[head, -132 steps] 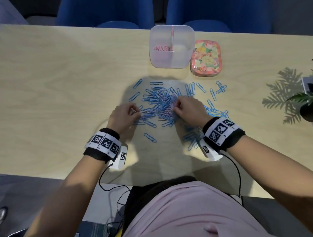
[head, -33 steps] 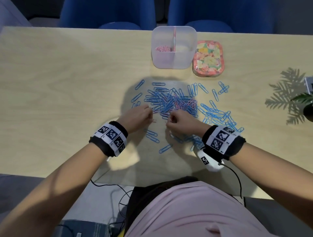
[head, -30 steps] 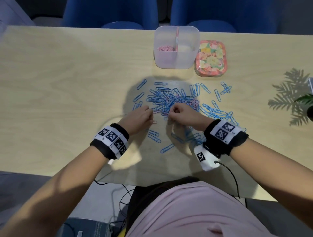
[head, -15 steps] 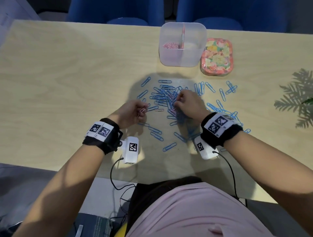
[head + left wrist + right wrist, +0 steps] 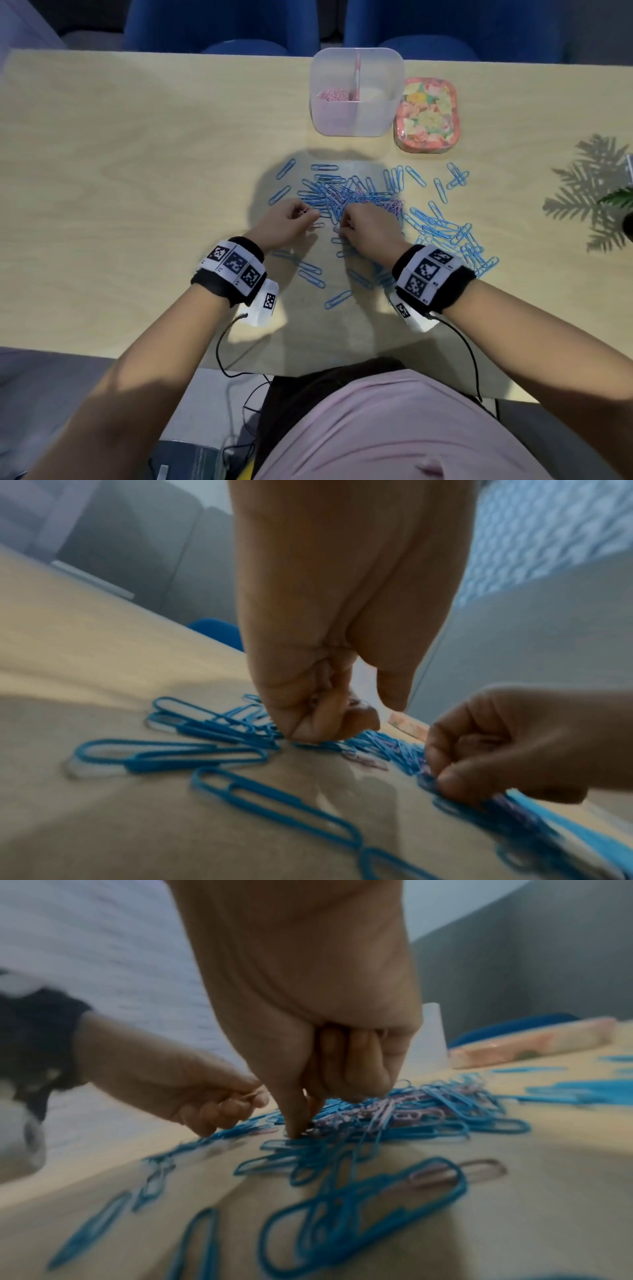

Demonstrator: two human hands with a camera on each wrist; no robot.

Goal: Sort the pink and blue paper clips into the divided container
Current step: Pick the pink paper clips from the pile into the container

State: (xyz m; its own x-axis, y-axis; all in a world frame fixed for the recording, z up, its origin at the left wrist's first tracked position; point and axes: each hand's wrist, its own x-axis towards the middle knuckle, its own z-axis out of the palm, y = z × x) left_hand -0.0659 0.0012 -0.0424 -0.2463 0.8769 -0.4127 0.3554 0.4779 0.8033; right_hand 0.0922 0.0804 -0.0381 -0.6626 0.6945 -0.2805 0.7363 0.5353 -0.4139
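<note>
- The left hand (image 5: 287,224) has its fingers (image 5: 316,721) curled tight, pinching a few pink clips (image 5: 303,211) just above the table (image 5: 137,171); the exact number held cannot be told.
- The right hand (image 5: 368,226) is curled too, its thumb and forefinger tips (image 5: 298,1123) pressed down into the near edge of the pile of paper clips (image 5: 349,198); whether a clip is actually caught between them cannot be told.
- The two hands sit side by side, close but apart, and one loose pink clip (image 5: 317,225) lies on the table between them.
- Just beyond the fingertips the pile is mostly blue, too many and too tangled to count, with a small cluster of pink clips (image 5: 390,205) threaded through its right part.
- More blue clips (image 5: 445,229) are scattered to the right of the right hand, and a few lie nearer the person than both hands.
- Well beyond the fingers stands one divided container (image 5: 356,116), translucent, with two compartments: the left one holds a small heap of pink clips, while what the right one holds cannot be made out.
- Touching or just beside its right wall lies one floral lid (image 5: 426,114), pink-rimmed.
</note>
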